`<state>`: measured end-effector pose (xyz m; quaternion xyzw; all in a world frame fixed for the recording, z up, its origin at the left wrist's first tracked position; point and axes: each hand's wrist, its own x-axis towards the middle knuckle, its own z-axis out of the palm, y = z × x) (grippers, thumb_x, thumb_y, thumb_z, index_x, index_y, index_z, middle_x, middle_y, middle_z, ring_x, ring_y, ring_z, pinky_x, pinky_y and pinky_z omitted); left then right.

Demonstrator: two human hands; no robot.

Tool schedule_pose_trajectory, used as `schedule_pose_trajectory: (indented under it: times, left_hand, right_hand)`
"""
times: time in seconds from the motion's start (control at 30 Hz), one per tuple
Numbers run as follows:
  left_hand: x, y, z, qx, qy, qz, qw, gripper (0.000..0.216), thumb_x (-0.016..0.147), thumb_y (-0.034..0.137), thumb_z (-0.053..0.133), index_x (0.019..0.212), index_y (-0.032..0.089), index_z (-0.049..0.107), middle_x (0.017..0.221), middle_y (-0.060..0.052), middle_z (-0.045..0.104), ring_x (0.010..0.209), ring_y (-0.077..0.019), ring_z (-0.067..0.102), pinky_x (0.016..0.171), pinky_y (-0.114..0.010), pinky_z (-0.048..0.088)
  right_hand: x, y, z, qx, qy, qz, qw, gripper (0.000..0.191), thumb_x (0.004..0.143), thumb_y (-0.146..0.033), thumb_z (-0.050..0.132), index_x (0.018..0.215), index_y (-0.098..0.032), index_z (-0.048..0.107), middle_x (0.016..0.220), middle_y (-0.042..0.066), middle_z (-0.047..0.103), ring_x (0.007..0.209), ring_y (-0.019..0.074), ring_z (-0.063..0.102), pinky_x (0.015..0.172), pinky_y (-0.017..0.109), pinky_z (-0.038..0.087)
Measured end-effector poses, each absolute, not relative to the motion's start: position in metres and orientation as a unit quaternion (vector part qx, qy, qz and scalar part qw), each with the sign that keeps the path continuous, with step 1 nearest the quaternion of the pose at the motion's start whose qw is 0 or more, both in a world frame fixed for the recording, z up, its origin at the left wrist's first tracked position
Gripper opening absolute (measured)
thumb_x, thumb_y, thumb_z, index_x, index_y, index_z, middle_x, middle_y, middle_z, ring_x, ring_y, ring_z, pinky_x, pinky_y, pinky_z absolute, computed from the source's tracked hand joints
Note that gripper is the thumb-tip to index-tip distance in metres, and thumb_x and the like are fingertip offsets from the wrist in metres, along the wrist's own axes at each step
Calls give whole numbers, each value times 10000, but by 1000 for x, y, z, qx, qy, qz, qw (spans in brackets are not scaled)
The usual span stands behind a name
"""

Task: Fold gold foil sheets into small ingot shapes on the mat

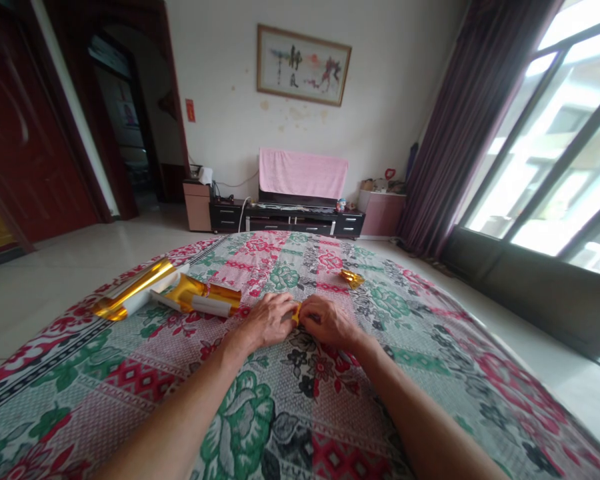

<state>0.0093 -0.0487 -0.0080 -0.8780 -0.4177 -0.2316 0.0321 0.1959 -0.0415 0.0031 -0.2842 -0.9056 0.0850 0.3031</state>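
My left hand and my right hand meet over a flower-patterned cloth that covers the table. Both hands pinch a small piece of gold foil paper, of which only a yellow sliver shows between the fingers. The fingers of both hands are curled and pressed onto it. A finished-looking folded gold piece lies on the cloth a little beyond my right hand.
Left of my hands lie gold foil sheets and a curled gold and white stack. Beyond the table are a tiled floor, a low TV cabinet with a pink cloth, a dark doorway at left and large windows at right.
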Motion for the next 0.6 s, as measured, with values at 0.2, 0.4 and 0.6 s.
schedule_pose_trajectory:
  times: [0.2, 0.4, 0.6]
  left_hand:
    - [8, -47, -9, -879, -422, -219, 22, 277, 814, 269, 453, 1062, 240, 574, 1145, -32, 532, 998, -186, 498, 895, -340, 395]
    - [5, -45, -11, -883, -424, -201, 0, 331, 813, 226, 428, 1125, 260, 533, 1187, -29, 502, 1035, -194, 474, 919, -349, 376]
    - [4, -44, -12, -880, -431, -199, -11, 364, 796, 194, 419, 1134, 271, 531, 1204, -26, 489, 1030, -191, 473, 937, -351, 362]
  right_hand:
    - [192, -46, 6, -328, -901, 61, 279, 172, 817, -133, 445, 701, -164, 570, 692, 14, 531, 671, 108, 474, 653, 219, 367]
    - [187, -47, 5, -360, -894, 38, 265, 183, 851, -179, 433, 742, -156, 579, 700, 16, 519, 679, 107, 462, 661, 223, 339]
    - [183, -48, 4, -398, -881, 22, 253, 220, 866, -215, 419, 721, -148, 570, 705, 22, 523, 678, 102, 468, 652, 216, 332]
